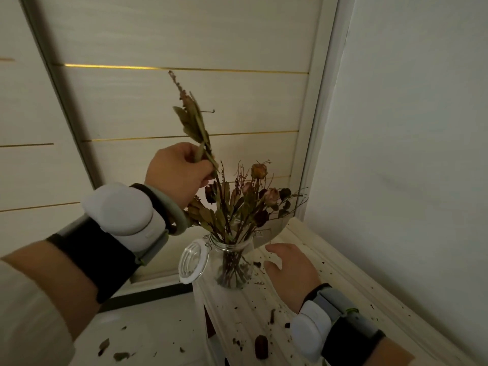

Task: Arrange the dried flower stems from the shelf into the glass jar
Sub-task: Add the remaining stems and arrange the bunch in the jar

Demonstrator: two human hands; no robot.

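Observation:
A clear glass jar point(233, 262) with its hinged lid point(192, 261) swung open to the left stands on a white shelf top point(303, 307). Several dried flower stems, among them faded roses point(258, 170), stand in it. My left hand point(178, 171) grips one long dried stem point(192, 120) with brown leaves, upright, above and left of the bunch; the stem's lower end reaches down toward the jar's flowers. My right hand point(289, 270) hovers just right of the jar with fingers relaxed, holding nothing.
Dried crumbs and leaf bits point(261, 343) litter the shelf top and the floor point(116, 350) below left. A white wall point(409, 154) runs close along the right. Pale panelled doors with gold strips point(184, 101) stand behind the jar.

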